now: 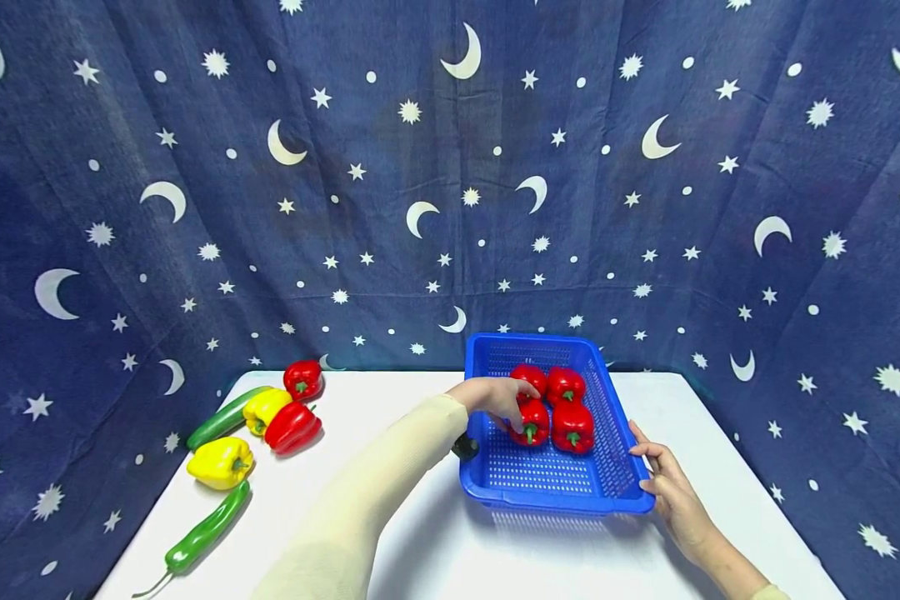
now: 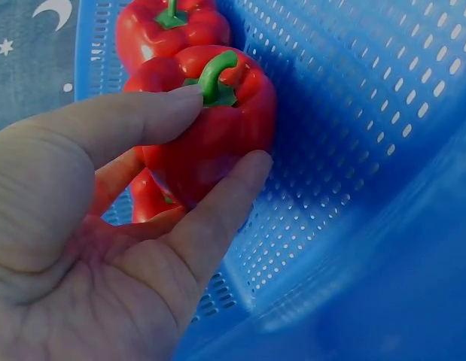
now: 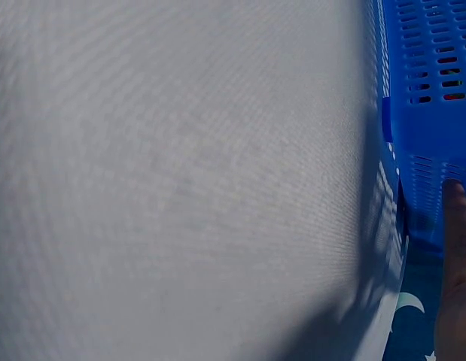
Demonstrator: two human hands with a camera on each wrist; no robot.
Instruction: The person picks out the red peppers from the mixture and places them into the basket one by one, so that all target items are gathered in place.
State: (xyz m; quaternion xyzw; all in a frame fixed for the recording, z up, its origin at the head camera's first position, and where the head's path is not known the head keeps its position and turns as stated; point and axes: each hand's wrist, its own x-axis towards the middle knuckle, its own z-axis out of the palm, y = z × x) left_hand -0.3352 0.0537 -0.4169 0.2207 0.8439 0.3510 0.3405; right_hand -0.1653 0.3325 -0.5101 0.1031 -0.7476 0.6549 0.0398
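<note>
In the head view my left hand (image 1: 501, 400) reaches over the left wall of a blue perforated plastic basket (image 1: 532, 502). It grips a red bell pepper (image 2: 210, 135) inside, thumb beside the green stem and fingers around the side. More red bell peppers (image 1: 573, 427) sit close against that one, stems facing the front. At the basket's front right corner, my right hand (image 1: 671, 492) holds the rim. One finger (image 3: 457, 226) of this hand lies along the perforated outer wall in the right wrist view; the rest of the hand is out of that frame.
On the white table's (image 1: 420, 550) left side lie yellow bell peppers (image 1: 221, 463), red bell peppers (image 1: 293, 427), a cucumber (image 1: 225, 418) and a long green chili pepper (image 1: 207, 527). A dark blue curtain (image 1: 390, 183) with moons and stars hangs behind the table and along both sides.
</note>
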